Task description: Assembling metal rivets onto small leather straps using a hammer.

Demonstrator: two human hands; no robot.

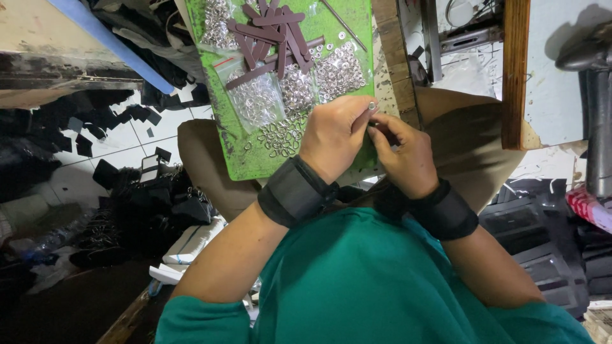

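A green board (255, 162), scuffed and matte, lay across the person's lap, its near edge worn pale. On it sat a loose fan of flat brown strips (271, 35) with rounded ends, dull like leather, and beside and below them heaps of small shiny metal rings (338, 70), some spilled loose, some in a clear plastic bag (255, 99). A thin metal rod (344, 25) lay at a slant near the board's far right corner.

Both hands met above the board's near right corner. The left hand (335, 134) was curled knuckles-up, thumb and forefinger pinched shut on a small round silver stud (371, 106) held at the fingertips. The right hand (405, 156) pressed in against it, fingers bent and closed on a dark strip end (380, 127), mostly hidden between the two hands. Each wrist wore a broad black fabric band (293, 191), and both forearms came up from teal sleeves (204, 322), elbows spread wide.
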